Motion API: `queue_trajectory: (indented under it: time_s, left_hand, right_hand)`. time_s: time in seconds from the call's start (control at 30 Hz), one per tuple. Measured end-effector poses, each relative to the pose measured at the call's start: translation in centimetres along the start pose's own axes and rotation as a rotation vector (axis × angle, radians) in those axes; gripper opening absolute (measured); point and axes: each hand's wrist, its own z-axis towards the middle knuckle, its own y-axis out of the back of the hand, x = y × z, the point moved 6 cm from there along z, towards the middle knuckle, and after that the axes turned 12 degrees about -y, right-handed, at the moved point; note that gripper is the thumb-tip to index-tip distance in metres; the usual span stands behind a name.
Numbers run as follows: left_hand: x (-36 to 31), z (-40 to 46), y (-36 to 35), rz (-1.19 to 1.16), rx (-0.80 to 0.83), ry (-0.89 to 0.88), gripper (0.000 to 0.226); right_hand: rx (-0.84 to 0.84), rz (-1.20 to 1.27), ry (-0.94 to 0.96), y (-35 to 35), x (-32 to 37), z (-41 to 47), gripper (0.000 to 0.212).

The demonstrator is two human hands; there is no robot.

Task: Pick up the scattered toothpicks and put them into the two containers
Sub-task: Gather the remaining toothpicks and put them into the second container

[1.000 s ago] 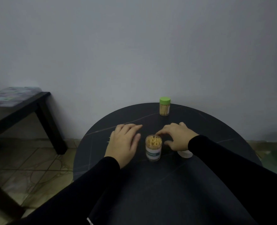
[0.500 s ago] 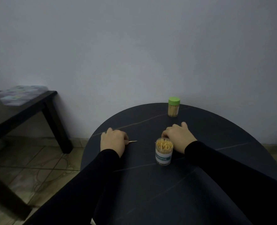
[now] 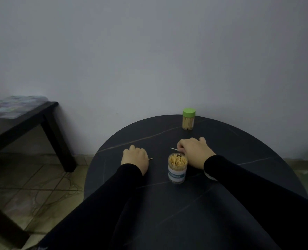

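While both hands rest on the round dark table (image 3: 240,177) — head view, dim light. Left hand (image 3: 135,159) at the table's left part, knuckles up, fingers curled under, gripping a toothpick (image 3: 151,158) whose tip pokes out to the right from beneath the fingers, just above or on the tabletop. Right hand (image 3: 194,152) right of centre, fingers likewise curled, pinching a second toothpick (image 3: 174,149) that juts leftward from the fingertips, pale and slightly tilted. Open container (image 3: 177,168) upright between the two hands, nearer the right one and just in front of it: clear cylinder, no lid, white and blue label band, packed with toothpicks standing on end. Second container (image 3: 188,119) upright near the far edge of the table, well apart from both hands: clear body full of toothpicks, green lid on. Small white object (image 3: 210,176) partly hidden under the right sleeve, beside the open container — identity not readable. Black sleeves (image 3: 113,204) covering both forearms down to the wrists. Thin pale veins running across the tabletop. Grey wall (image 3: 149,60) behind. Low black side table (image 3: 23,120) at left, bearing a flat patterned item (image 3: 16,106). Beige tiled floor (image 3: 32,181) below it.
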Motion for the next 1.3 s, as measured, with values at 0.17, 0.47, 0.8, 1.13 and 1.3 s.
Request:
queue_trajectory:
  time_s: [0.17,0.47,0.8,1.13,1.3]
  left_hand:
    - [-1.0,-0.7,0.6,0.006,-0.045,-0.026,0.031]
    - [-0.4,-1.9,3.2,-0.615,-0.295,0.014,0.017]
    - [-1.5,-1.7,1.4,-0.307,-0.279,-0.11,0.025]
    - [-2.5,-1.0,1.3,-0.262,-0.101,-0.018,0.03]
    - [-1.6,-1.1,3.3,-0.998,-0.442,0.073,0.015]
  right_hand:
    - [-0.016,0.213,-0.056,1.6,-0.5,-1.2,0.015]
    - [-0.108,0.624,-0.005,3.1,-0.1,-4.0,0.016]
    - [-0.202,0.057,0.187,4.1,1.8,-5.7,0.006]
    - [-0.067,0.655,0.111,3.3,1.3,-5.1,0.015]
    - [-0.091,0.578,0.107,2.8,0.4,-5.0,0.003]
